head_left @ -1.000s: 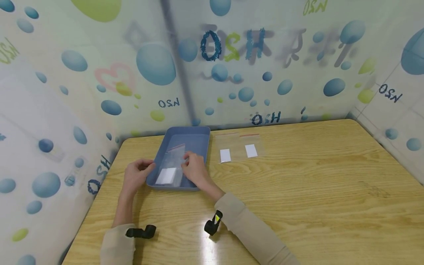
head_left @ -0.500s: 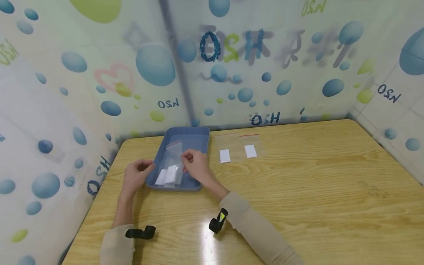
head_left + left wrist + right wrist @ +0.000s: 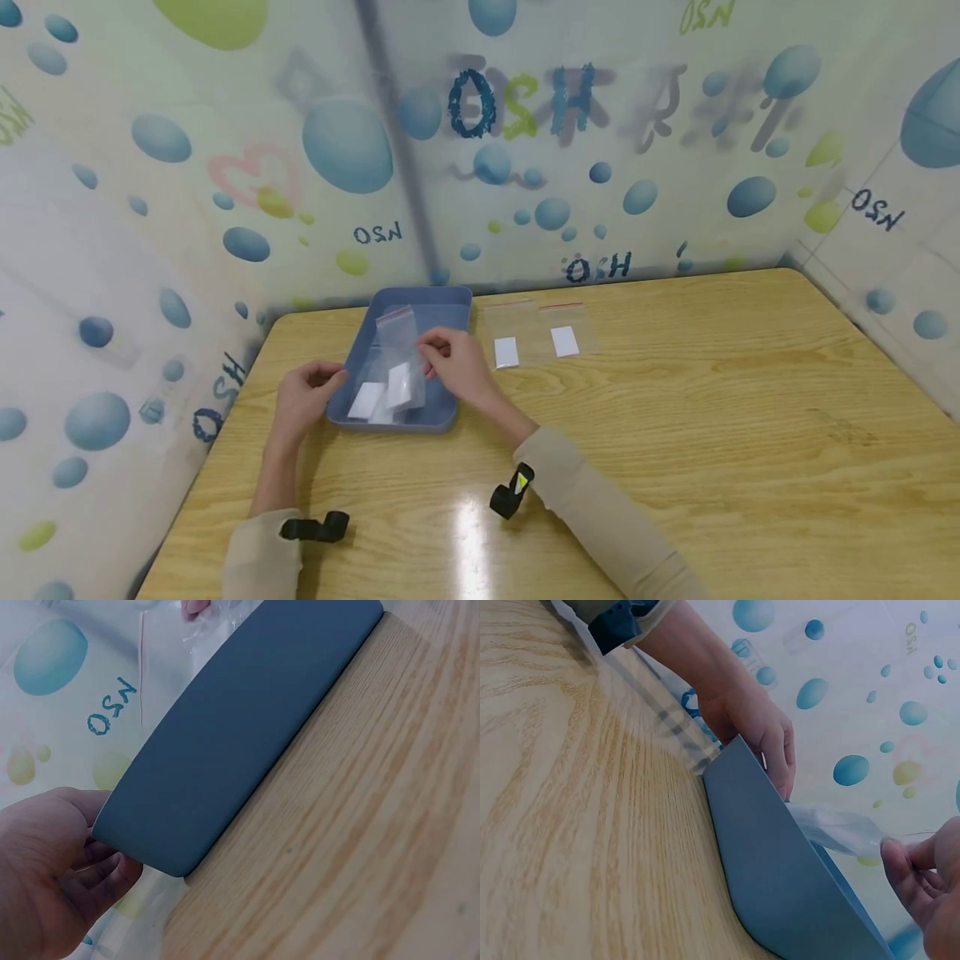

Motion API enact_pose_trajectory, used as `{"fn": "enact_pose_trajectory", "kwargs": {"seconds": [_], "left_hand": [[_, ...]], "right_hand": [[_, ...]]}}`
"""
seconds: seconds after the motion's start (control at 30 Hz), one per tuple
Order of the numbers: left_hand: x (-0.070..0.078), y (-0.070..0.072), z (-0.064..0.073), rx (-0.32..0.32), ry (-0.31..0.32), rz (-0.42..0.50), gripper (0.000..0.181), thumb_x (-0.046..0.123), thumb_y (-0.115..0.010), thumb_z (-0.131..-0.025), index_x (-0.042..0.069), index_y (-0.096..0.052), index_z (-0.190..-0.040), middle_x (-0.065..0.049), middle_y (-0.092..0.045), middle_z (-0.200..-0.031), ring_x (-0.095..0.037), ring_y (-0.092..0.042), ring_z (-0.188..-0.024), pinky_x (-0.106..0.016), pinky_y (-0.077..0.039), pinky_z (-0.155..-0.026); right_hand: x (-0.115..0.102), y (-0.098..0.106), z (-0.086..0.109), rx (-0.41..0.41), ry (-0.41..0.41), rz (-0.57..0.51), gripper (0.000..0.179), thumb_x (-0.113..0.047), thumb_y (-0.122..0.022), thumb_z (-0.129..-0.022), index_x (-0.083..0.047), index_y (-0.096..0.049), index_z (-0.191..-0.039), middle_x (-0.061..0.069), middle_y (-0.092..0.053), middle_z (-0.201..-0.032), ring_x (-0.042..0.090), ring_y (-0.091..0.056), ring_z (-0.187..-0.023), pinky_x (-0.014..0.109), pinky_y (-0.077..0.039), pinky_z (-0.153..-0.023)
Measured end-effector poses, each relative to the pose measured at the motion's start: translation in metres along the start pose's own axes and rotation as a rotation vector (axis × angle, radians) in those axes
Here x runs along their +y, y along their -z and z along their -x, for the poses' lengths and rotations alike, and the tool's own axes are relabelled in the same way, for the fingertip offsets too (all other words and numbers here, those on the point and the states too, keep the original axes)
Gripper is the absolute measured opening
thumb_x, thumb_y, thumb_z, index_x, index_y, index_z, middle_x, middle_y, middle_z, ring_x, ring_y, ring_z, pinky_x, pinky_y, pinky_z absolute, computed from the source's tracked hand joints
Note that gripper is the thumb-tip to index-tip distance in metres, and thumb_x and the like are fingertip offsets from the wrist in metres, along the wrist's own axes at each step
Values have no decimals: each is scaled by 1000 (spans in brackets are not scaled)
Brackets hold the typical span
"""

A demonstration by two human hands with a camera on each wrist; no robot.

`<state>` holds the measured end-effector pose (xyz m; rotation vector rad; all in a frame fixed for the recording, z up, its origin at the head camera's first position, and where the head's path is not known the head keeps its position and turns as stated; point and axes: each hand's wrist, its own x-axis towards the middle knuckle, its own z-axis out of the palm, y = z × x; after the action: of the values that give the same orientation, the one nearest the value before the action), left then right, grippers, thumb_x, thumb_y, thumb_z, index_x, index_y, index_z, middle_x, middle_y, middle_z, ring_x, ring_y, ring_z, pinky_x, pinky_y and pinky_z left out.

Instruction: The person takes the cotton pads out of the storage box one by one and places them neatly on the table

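A blue-grey plastic tray (image 3: 444, 313) stands on the table, with small clear zip bags (image 3: 365, 402) holding white cards inside it. My left hand (image 3: 303, 396) pinches the tray's left rim; in the left wrist view the thumb lies at the rim and the fingers curl by the outer wall (image 3: 225, 742). Between thumb and fingertips, my right hand (image 3: 461, 367) holds the edge of a red-striped zip bag (image 3: 399, 337) with a white card, lifted above the others. The right wrist view shows this bag (image 3: 840, 827) slanting over the tray rim. How many bags lie beneath is unclear.
Two flat zip bags, one with a card at left (image 3: 507, 352) and one at right (image 3: 566, 340), lie side by side on the wooden table (image 3: 675, 433) right of the tray. A patterned wall covering (image 3: 555, 167) rises behind the table's back edge.
My right hand has moved to the right with the bag it pinches, and the bag has come apart from the cards below it. My left hand stays at the tray rim.
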<state>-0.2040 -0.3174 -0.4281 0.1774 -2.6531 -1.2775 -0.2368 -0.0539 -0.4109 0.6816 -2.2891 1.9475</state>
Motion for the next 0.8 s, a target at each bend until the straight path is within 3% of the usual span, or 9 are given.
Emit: {"fn": "enact_pose_trajectory", "kwargs": {"seconds": [0.23,0.5,0.8], "left_hand": [[0,0,0,2,0,-6,25,16,-67,-98,-5,-69,-112,-18,-69,-104,-8,-58,-81,-17,-46,-68],[2,0,0,3,9,-18,26,16,-67,-98,-5,-69,-112,-19,-69,-105,-13,-58,-84,-17,-45,-69],[2,0,0,8,12,-11,25,15,-67,-98,-5,-69,-112,-18,-69,-104,-11,-59,-83,-17,-45,-68]], "right_hand": [[-3,12,0,44,37,-19,11,0,-64,-98,6,-71,-103,14,-69,-77,14,-64,-57,29,-55,-57],[-5,27,2,52,57,-47,12,-1,-64,-98,4,-72,-105,14,-69,-76,15,-64,-58,31,-56,-59],[-2,45,-1,94,26,-141,12,-1,-65,-97,6,-71,-105,15,-66,-75,13,-62,-59,54,-55,-67]]}}
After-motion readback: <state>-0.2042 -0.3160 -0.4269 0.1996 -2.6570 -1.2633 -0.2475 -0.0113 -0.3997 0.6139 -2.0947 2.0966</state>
